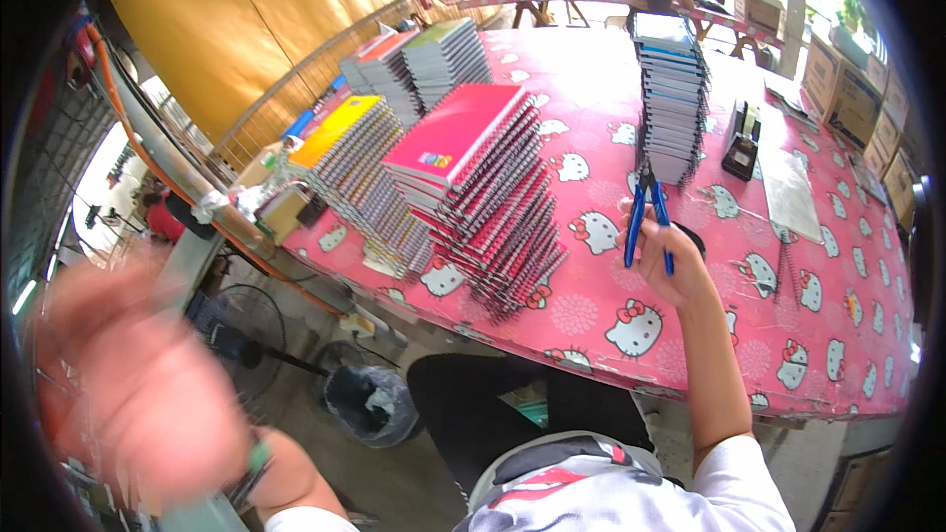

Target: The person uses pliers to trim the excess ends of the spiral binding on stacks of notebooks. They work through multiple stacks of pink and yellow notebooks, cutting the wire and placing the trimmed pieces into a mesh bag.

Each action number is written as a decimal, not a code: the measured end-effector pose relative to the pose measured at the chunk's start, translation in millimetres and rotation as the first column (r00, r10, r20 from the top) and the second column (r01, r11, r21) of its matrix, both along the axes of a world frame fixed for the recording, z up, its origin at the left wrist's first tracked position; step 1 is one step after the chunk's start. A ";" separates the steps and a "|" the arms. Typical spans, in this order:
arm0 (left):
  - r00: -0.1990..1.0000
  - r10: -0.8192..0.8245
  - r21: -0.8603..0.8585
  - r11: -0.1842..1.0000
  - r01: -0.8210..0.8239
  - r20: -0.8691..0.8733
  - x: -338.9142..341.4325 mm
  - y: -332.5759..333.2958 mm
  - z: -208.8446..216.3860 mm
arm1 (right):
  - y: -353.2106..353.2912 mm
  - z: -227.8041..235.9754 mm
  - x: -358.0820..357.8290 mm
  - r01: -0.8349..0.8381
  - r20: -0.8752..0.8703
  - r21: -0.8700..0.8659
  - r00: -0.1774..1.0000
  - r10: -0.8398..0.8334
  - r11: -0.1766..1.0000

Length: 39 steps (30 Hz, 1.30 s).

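Note:
My right hand [676,266] is closed round the blue handles of a pair of pliers [637,227], whose dark jaws point away from me. The tips come close to a tall stack of dark-edged notebooks [674,108]; I cannot tell whether they touch it. My left hand [148,394] is raised off the table's left side, large and smeared by motion, so its fingers cannot be read. Between the hands rises a leaning stack of pink spiral-bound notebooks [463,133]. Beside it stands a yellow-covered stack [340,133], with green-topped notebooks [439,34] farther back.
A pink patterned cloth covers the table [581,320]. To the right are a black tape dispenser [741,141], a pale sheet [791,192] and a loose wire spiral [785,261]. Cardboard boxes [847,89] stand beyond. A lined bin [372,404] and a floor fan [236,335] are below left.

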<state>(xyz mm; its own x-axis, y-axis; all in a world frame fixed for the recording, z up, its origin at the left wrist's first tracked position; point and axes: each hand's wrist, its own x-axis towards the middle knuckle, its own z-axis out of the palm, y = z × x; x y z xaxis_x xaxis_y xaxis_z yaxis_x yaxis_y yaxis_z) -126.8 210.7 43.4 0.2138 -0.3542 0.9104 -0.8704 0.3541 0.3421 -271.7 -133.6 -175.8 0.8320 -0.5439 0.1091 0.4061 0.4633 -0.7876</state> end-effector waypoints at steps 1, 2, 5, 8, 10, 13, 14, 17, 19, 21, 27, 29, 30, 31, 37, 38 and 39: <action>0.978 0.209 0.293 0.934 -0.202 0.009 19.4 -40.9 -32.1 | 1.7 -3.7 -3.6 0.062 -0.065 -0.134 0.995 -0.071 0.989; 0.960 0.200 0.464 0.843 -0.270 0.195 24.8 -72.1 -46.6 | 3.9 0.8 -5.3 0.102 -0.106 -0.271 0.985 -0.135 0.957; 0.810 0.307 0.427 0.726 -0.539 0.500 41.3 -102.3 -83.6 | 37.8 36.4 21.2 0.108 -0.119 -0.680 0.960 -0.255 0.725; 0.797 0.345 0.501 0.636 -0.586 0.495 41.1 -123.7 -87.9 | 51.3 57.0 36.3 0.085 -0.106 -0.909 0.899 -0.424 0.407; 0.859 0.385 0.578 0.635 -0.513 0.338 39.2 -129.7 -81.1 | 52.6 53.0 49.6 0.249 0.132 -0.949 0.868 -0.479 0.191; 0.885 0.385 0.591 0.660 -0.463 0.262 39.5 -132.4 -75.3 | 55.7 56.8 59.8 0.313 0.251 -0.949 0.806 -0.535 0.025; 0.893 0.372 0.595 0.668 -0.447 0.253 39.5 -132.6 -73.7 | 55.6 58.5 62.5 0.315 0.262 -0.949 0.790 -0.554 -0.001; 0.902 0.338 0.585 0.687 -0.431 0.268 38.3 -132.7 -71.3 | 56.0 61.8 66.2 0.288 0.256 -0.957 0.778 -0.573 -0.037; 0.910 0.332 0.586 0.697 -0.413 0.247 36.6 -130.2 -71.3 | 58.4 65.1 63.9 0.286 0.275 -0.955 0.768 -0.578 -0.075; 0.920 0.329 0.601 0.698 -0.389 0.213 37.8 -128.4 -71.3 | 58.9 65.5 64.6 0.206 0.175 -0.978 0.805 -0.567 -0.009; 0.932 0.361 0.673 0.684 -0.283 0.026 37.2 -124.3 -70.1 | 50.8 63.4 59.3 0.177 0.100 -0.980 0.825 -0.557 0.086; 0.924 0.373 0.689 0.691 -0.217 -0.083 38.5 -120.8 -71.3 | 49.5 61.9 58.8 0.276 0.239 -0.961 0.780 -0.578 -0.025; 0.925 0.362 0.683 0.704 -0.193 -0.112 39.4 -120.6 -72.2 | 50.6 63.4 59.1 0.313 0.323 -0.942 0.749 -0.579 -0.120; 0.926 0.349 0.679 0.715 -0.166 -0.142 40.9 -120.5 -74.3 | 52.5 63.5 59.3 0.344 0.401 -0.915 0.713 -0.575 -0.213; 0.921 0.358 0.682 0.713 -0.164 -0.154 37.5 -122.5 -76.3 | 62.8 66.3 61.8 0.080 0.076 -0.997 0.817 -0.572 -0.018; 0.920 0.370 0.688 0.702 -0.182 -0.134 37.3 -122.2 -76.6 | 63.2 68.8 61.1 0.012 -0.010 -0.999 0.822 -0.569 0.035; 0.919 0.376 0.684 0.701 -0.200 -0.116 38.1 -121.1 -77.4 | 62.9 72.0 60.9 -0.055 -0.095 -0.995 0.822 -0.561 0.088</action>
<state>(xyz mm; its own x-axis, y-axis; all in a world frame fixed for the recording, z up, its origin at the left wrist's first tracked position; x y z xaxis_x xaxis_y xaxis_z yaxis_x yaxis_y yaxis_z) -88.7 89.6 -33.9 0.5759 -0.7194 0.3882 -0.7552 -0.2864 0.5896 -210.8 -70.6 -103.8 0.7759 -0.4250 0.4661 -0.1382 -0.8355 -0.5318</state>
